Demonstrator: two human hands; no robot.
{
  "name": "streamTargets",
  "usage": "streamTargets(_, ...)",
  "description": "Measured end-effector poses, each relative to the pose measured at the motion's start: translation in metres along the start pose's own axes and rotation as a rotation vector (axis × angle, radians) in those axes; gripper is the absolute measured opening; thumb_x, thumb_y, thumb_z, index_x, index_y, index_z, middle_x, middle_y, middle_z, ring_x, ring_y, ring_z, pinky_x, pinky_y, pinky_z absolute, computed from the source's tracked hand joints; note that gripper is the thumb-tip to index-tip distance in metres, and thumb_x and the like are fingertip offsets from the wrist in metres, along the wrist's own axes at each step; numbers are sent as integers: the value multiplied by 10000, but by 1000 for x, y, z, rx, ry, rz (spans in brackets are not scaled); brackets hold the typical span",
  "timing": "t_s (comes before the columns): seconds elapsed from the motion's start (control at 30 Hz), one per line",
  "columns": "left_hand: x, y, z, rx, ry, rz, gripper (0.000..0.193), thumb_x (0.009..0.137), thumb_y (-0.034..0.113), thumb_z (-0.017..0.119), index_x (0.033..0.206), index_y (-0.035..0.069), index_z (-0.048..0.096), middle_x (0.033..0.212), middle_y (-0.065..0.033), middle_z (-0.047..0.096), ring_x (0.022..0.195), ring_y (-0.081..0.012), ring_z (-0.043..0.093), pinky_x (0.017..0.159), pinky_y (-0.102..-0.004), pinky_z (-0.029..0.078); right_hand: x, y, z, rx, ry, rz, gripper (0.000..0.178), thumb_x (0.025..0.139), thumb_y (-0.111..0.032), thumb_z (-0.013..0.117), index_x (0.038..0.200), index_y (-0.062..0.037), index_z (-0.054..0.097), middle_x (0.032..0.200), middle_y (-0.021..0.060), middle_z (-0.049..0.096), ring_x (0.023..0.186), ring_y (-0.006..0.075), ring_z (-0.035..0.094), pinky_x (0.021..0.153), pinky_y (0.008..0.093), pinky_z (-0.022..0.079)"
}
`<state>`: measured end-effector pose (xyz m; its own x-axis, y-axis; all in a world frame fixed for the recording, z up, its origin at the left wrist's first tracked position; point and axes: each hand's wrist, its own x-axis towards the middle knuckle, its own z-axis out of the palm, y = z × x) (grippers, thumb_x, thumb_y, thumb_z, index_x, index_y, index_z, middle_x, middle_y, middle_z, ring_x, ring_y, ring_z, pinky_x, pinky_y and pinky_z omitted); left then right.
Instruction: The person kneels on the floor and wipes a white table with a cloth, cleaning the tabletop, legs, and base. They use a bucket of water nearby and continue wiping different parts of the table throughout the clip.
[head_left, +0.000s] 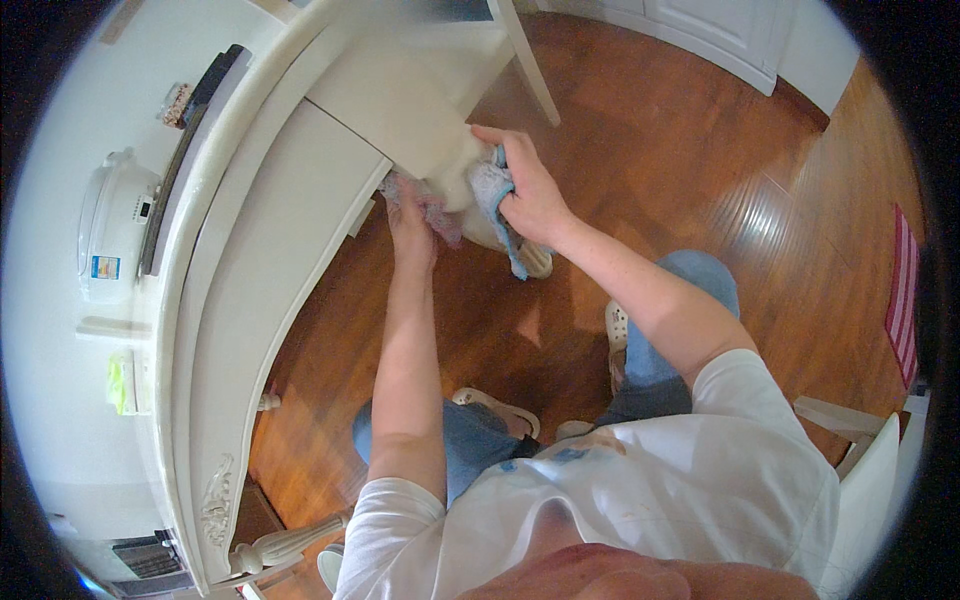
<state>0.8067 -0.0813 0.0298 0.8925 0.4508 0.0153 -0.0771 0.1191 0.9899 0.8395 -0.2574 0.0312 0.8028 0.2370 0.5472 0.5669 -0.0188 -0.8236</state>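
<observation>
Under the corner of a cream-white table (270, 200), my left hand (407, 220) is closed on a pinkish-grey cloth (440, 217), its fingertips partly hidden by the table's edge. My right hand (535, 195) grips a grey cloth with a blue border (490, 187), thumb and fingers round it. The blue edge hangs down from that hand. Between the two hands stands the table's thick cream leg (455, 183), and both cloths lie against or very near it. The leg's foot (537, 263) shows below the blue-edged cloth.
On the tabletop at left are a white appliance (110, 225) and a box with something bright green (122, 383). A white chair (530, 70) stands beyond the table corner. Brown wood flooring (660, 130) runs to a white door (720, 35); a red striped mat (903, 295) lies far right.
</observation>
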Motion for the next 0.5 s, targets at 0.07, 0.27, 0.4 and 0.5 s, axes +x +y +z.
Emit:
streamTargets(0.07,4,2,-1,23,3,63,487,953,348,500,1316,51,368,1068,-61,529,888,-159,553,642,-274,483,0,0,0,19,-8,16,493,847,-103,542,1318,-76,399,1247,163,424,1169,304,441,993,356,354)
streamTargets(0.27,37,-1,-14,-72,-65,106,409,945,318,495,1258,59,446,1048,-89,558,879,-212,576,644,-323,488,0,0,-1,17,-33,58,534,799,-41,545,1306,-68,380,1255,193,389,1158,365,451,989,388,385)
streamTargets(0.4,69,5,-31,89,-159,-161,647,853,511,558,1317,84,408,1114,-125,608,834,-293,648,373,-402,497,-1,0,-1,29,-28,40,520,820,-62,550,1311,-79,379,1250,183,394,1154,348,450,988,376,378)
streamTargets(0.5,73,4,-31,65,-126,-169,642,849,522,538,1302,79,430,1091,-129,624,805,-329,651,325,-426,473,-1,1,-2,68,-23,57,505,835,-70,552,1314,-86,393,1241,156,410,1162,303,434,1003,351,349)
